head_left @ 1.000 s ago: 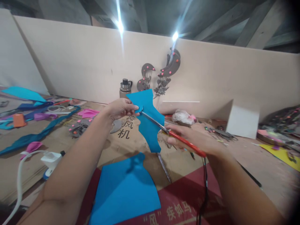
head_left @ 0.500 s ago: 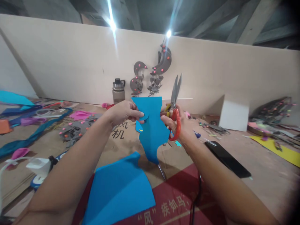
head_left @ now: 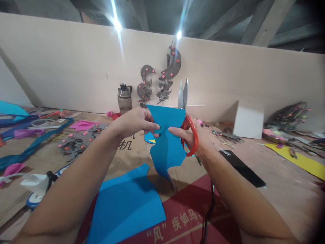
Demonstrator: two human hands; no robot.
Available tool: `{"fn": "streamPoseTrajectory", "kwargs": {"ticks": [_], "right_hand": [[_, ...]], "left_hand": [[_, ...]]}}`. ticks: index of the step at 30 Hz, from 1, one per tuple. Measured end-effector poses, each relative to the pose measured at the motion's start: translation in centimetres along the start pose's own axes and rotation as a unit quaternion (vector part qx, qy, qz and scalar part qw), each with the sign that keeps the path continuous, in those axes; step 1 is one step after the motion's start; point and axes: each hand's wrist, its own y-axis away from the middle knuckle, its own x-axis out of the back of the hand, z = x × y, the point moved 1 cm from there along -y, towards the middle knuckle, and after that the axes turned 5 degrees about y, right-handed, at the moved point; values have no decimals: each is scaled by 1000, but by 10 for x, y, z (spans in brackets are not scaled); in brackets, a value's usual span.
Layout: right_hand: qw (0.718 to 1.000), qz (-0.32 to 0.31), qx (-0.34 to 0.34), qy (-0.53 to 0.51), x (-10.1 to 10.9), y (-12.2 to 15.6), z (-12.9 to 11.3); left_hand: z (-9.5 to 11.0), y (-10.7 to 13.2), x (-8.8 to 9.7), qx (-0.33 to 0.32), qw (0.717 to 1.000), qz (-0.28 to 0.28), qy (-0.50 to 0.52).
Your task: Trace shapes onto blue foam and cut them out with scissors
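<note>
My left hand (head_left: 142,122) is closed, pinching the left edge of a cut blue craft sheet (head_left: 166,156), held upright; I cannot tell whether it is felt or foam. A curved line, perhaps the edge of a small round piece, shows by the left fingertips. My right hand (head_left: 189,134) keeps red-handled scissors (head_left: 194,137) hooked on it, blades pointing up and parted. Its thumb lies against the front of the sheet, with the other fingers mostly hidden behind. Below, a larger blue piece (head_left: 129,206) with a curved cut-out lies on the cardboard.
A dark phone (head_left: 242,167) lies right of my right forearm, near a yellow strip (head_left: 296,161). A bottle (head_left: 124,100) stands by the pale partition, where grey moon-shaped hangings (head_left: 171,64) hang. Blue ribbon (head_left: 33,145) and a white plug (head_left: 35,183) are at left.
My right hand has moved inward, its thumb now on the sheet's front near my left fingertips. The scissors have turned, and the sheet's top has tilted. The view has shifted slightly.
</note>
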Motion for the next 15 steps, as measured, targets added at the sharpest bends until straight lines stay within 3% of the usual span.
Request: {"fn": "streamPoseTrajectory", "kwargs": {"ticks": [4,10,15], "right_hand": [[996,-56,-22,-66,2,-3,-2],[999,31,-31,-20,5,-1,-8],[994,101,-9,-37,6,-4,4]], "left_hand": [[17,-5,-5,-9,999,-31,-6],[35,-14,-13,2,998,-49,-34],[25,-20,-22,10,998,-39,56]]}}
